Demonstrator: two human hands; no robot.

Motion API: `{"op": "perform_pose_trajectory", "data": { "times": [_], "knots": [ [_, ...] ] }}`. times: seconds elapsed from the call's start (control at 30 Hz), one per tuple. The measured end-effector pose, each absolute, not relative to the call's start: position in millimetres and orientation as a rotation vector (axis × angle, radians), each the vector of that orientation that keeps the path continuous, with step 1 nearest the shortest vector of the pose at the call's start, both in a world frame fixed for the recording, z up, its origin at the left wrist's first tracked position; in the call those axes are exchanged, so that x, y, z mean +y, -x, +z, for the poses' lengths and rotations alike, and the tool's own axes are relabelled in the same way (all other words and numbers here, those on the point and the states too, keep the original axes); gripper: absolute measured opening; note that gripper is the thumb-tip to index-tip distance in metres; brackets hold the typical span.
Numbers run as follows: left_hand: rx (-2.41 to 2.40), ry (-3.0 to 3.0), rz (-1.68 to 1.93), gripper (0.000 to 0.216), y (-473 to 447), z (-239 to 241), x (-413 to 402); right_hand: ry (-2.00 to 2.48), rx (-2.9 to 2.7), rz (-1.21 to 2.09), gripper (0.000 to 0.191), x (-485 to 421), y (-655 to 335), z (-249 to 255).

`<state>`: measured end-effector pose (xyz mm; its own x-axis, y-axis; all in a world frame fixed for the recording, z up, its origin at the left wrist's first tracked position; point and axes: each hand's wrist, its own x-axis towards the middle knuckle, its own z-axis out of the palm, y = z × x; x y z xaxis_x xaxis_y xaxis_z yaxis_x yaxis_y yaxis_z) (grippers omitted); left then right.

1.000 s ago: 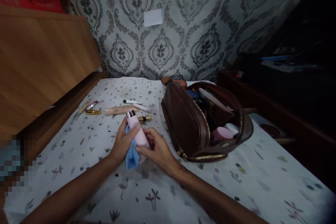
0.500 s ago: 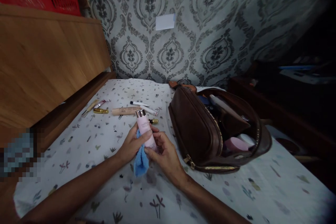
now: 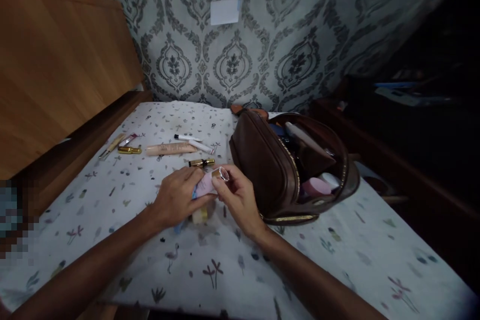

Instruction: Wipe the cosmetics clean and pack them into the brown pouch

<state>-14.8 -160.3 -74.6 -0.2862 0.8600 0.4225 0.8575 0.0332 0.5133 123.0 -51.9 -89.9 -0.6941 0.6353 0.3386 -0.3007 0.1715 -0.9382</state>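
Note:
My left hand (image 3: pixel 173 194) is wrapped round a pale pink cosmetic bottle (image 3: pixel 204 186). Only a sliver of blue cloth (image 3: pixel 194 193) shows between that hand and the bottle. The fingers and thumb of my right hand (image 3: pixel 240 200) pinch the bottle's shiny metallic cap (image 3: pixel 221 175), which points to the right. Below the hands sits a small blurred yellowish item (image 3: pixel 200 215), partly hidden. Just beyond them lies a black and gold tube (image 3: pixel 201 162). To the right stands a brown zip bag (image 3: pixel 258 160), its top open on cosmetics inside, among them a pink round item (image 3: pixel 317 187).
A beige tube (image 3: pixel 168 149), two slim white tubes (image 3: pixel 201 147) and a gold tube (image 3: pixel 129 150) lie on the patterned white cloth (image 3: pixel 112 230). Wooden furniture (image 3: pixel 67 60) borders the left side. Patterned wallpaper (image 3: pixel 232 65) rises behind.
The bottle has gone from upright to tilted, its cap now toward the right. My right hand has shifted from the bottle's base to the cap. The camera view has also shifted.

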Motion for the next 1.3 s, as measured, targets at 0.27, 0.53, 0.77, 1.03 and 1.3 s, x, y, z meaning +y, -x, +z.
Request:
{"op": "perform_pose_trajectory", "data": {
  "times": [0.27, 0.53, 0.77, 1.03, 1.3],
  "knots": [
    [1.720, -1.728, 0.862, 0.019, 44.4, -52.2, -163.4, 0.204, -1.907, 1.478, 0.022, -52.3, -133.6, -79.7],
    [1.757, -1.284, 1.068, 0.025, 73.2, -40.8, -183.8, 0.227, -1.797, 1.269, 0.020, -51.7, -160.9, -38.1],
    [2.000, -0.604, 1.750, 0.044, 42.3, -12.4, -176.6, 0.207, -1.924, 0.990, 0.021, -41.4, -197.4, -5.9],
    [2.081, -1.320, 1.681, 0.033, -11.0, 73.2, -127.2, 0.331, -2.191, 0.725, 0.014, -17.2, -225.2, 15.0],
    [1.749, -2.337, 1.272, 0.041, -63.0, 108.3, -69.0, 0.252, -2.162, 0.674, 0.014, 13.4, -237.7, 45.2]
  ]
}}
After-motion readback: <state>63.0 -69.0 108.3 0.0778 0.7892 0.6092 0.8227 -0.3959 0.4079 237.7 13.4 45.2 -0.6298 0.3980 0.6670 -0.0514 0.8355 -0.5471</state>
